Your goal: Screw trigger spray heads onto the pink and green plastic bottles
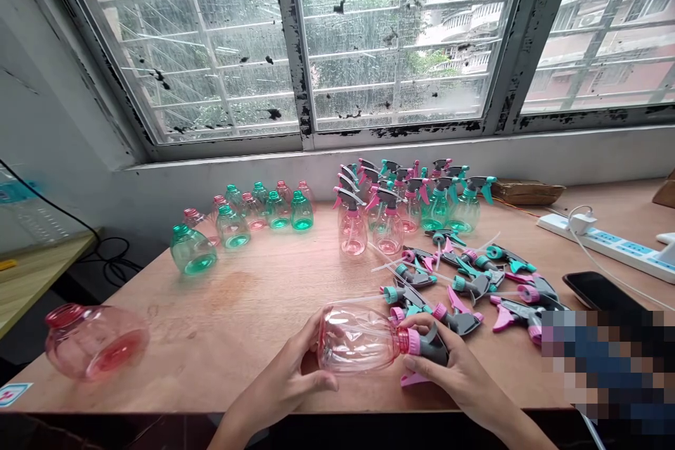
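Note:
A clear pink spray bottle [358,341] lies on its side near the table's front edge. My left hand [295,380] is wrapped round its base end. My right hand [448,373] grips the grey and pink trigger sprayer head [429,346] sitting at the bottle's neck. A dip tube shows inside the bottle. Both hands are closed on their parts.
Loose sprayer heads [474,281] lie right of centre. Assembled bottles [411,204] stand at the back, bare green and pink bottles [253,214] to their left. One pink bottle [95,341] lies at the front left edge. A phone [595,292] and power strip [616,242] sit right.

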`<state>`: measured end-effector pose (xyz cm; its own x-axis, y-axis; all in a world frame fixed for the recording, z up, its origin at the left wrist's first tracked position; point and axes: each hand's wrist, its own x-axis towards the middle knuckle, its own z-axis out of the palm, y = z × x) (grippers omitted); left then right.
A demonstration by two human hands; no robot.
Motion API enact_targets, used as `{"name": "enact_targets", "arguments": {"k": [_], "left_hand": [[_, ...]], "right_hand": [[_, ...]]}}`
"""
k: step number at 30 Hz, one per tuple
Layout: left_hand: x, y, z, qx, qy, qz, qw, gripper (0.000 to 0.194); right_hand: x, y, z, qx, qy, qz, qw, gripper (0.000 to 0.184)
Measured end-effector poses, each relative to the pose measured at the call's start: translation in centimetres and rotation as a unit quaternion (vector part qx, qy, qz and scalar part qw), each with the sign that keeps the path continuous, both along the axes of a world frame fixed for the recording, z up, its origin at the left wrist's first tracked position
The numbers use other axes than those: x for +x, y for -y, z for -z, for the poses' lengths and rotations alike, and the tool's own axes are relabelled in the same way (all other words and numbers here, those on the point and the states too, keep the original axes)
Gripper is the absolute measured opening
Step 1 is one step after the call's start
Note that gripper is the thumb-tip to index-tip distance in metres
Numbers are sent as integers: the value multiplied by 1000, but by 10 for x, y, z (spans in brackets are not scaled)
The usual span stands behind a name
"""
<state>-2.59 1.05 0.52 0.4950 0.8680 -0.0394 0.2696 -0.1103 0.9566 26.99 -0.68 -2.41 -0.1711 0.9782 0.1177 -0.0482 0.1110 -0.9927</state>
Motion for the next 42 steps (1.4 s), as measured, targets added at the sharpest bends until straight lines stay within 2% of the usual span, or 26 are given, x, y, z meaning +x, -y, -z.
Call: {"name": "enact_targets", "arguments": {"k": [4, 9, 17, 26, 36, 39, 42], "left_hand": [[-1, 1, 1, 7, -4, -4, 1000, 97], [0, 4, -2, 18, -39, 8, 999, 103], [1, 7, 0, 48, -71, 7, 996, 95], [-4, 4, 4, 21, -68, 14, 997, 112], [-2, 4, 1, 33, -72, 17, 997, 110], [-4, 3, 3, 34, -68, 27, 997, 113], [-8, 3, 6, 33, -49, 37, 998, 107]], "right_hand": [[0, 0, -1, -13, -12, -10, 1000, 33], [-1, -1, -1, -44, -28, -10, 999, 37], [0, -1, -3, -45, -19, -7, 999, 35], [-2, -1, -2, -45, -28, -20, 998, 36], [1, -1, -1, -32, -21, -32, 999, 31], [1, -1, -1, -38, -26, -39, 998, 31], [2, -1, -1, -32, -26, -40, 998, 31]]}}
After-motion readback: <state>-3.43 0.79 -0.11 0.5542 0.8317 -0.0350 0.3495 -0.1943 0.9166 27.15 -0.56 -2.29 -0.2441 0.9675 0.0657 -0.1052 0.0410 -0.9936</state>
